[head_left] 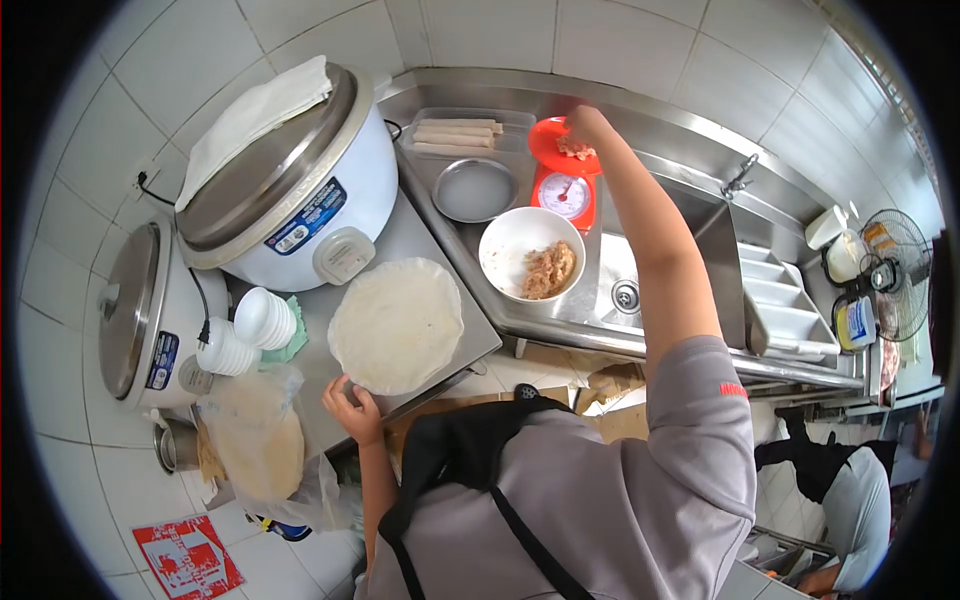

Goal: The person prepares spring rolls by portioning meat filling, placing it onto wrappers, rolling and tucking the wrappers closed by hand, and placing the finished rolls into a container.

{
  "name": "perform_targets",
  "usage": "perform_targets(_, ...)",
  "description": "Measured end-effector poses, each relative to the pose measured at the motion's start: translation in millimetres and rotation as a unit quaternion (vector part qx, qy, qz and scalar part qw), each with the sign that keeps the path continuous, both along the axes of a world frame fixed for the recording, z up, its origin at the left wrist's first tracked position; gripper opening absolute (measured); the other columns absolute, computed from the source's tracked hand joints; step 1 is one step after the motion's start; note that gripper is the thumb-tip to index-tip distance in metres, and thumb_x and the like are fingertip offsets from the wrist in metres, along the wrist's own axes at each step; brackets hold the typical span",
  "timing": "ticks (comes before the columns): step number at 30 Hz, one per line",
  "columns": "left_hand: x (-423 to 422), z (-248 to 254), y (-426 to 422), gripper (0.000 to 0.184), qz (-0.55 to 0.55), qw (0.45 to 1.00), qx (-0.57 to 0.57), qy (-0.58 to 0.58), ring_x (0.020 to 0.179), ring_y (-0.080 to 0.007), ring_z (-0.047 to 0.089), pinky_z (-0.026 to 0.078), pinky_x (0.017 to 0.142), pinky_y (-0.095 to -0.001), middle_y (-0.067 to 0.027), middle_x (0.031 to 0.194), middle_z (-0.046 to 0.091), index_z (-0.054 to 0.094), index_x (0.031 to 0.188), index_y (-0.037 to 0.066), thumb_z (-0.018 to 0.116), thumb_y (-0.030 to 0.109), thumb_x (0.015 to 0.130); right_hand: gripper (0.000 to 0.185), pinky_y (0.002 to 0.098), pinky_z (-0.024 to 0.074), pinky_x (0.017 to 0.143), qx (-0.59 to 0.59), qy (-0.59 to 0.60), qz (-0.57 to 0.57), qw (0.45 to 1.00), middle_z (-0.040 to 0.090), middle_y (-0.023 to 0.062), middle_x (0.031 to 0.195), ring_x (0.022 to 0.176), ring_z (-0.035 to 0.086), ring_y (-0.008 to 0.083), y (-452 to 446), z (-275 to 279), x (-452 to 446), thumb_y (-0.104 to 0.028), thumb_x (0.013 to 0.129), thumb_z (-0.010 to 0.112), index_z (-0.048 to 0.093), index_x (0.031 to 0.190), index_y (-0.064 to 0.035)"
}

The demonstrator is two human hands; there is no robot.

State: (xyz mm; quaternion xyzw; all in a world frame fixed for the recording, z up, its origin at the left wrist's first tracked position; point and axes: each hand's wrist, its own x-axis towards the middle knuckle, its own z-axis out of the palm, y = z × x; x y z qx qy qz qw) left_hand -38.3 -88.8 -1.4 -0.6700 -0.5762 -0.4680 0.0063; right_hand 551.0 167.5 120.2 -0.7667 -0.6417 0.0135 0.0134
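Observation:
My left hand point(352, 408) rests at the counter edge, its fingers apart, beside the lower rim of a round thin pastry wrapper point(395, 325). Whether the fingertips touch the wrapper I cannot tell. My right arm stretches across the sink unit, and my right hand point(588, 124) is over the red pan point(552, 146) of a kitchen scale point(566, 198). A lump of minced filling point(576, 148) lies in the pan by that hand, whose fingers are mostly hidden. In front of the scale stands a white bowl point(503, 258) with more minced filling point(549, 270) inside.
A clear container point(516, 142) of uncooked rolls and a round metal plate point(474, 190) sit behind the bowl. Large cookers point(300, 200), stacked white cups point(262, 322) and bagged wrappers point(262, 450) are at left. The sink point(700, 240) and a divided tray point(785, 305) lie right; another person stands behind.

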Motion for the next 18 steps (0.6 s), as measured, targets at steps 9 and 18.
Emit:
perform_targets(9,1.7,-0.1,-0.3,0.027,-0.006,1.0,0.018,0.014,0.099,-0.0347,0.048,0.037,0.088,-0.045,-0.0183,0.104,0.053,0.055,0.101,-0.002,0.052,0.001,0.075,0.028,0.0374,0.0512,0.07,0.209,0.192,0.067,0.957,0.067,0.0127,0.084,0.078,0.065,0.0282,-49.5,47.8,-35.6,-0.007,0.064,0.065,0.069,0.091,-0.0068)
perform_targets(18,0.3,-2.0,2.3,0.025,0.001,0.999,0.031,0.038,0.096,-0.0342,0.048,0.037,0.086,-0.0444,-0.0177,0.101,0.053,0.056,0.1,-0.002,0.051,0.001,0.075,0.046,0.0346,0.0495,0.074,-0.266,0.092,0.293,0.914,0.069,0.0075,0.096,0.088,0.064,0.0226,-109.4,-71.9,-111.4,-0.017,0.058,0.079,0.069,0.102,-0.0109)
